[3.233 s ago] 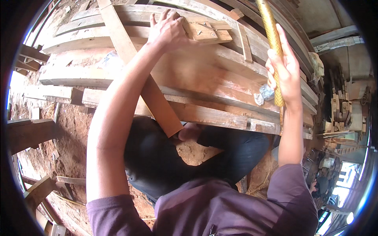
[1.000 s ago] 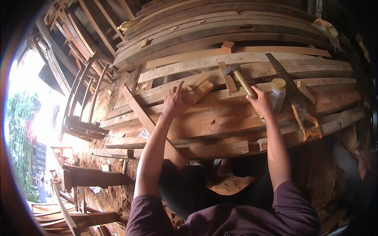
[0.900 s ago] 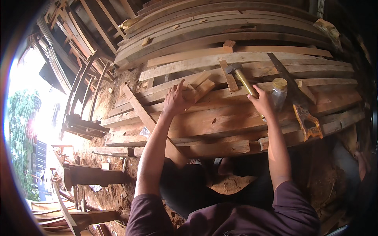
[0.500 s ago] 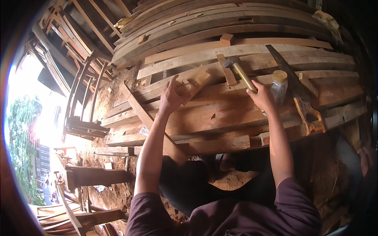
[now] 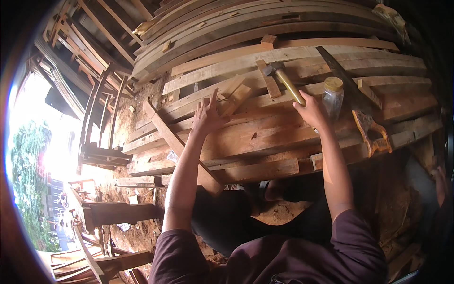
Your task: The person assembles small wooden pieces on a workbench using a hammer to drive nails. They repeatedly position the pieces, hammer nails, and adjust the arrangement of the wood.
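Hammer (image 5: 283,80): head-heavy, rigid; right hand (image 5: 312,111) closed round yellow handle's end. Left hand (image 5: 208,116) open, fingers steadying small wood block (image 5: 235,97).

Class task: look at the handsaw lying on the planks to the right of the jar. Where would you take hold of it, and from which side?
Take the handsaw by its orange wooden handle, at the near end. Come from the near right: the handle's opening faces up and lies clear, while the blade runs away up-left past the jar and the right hand.
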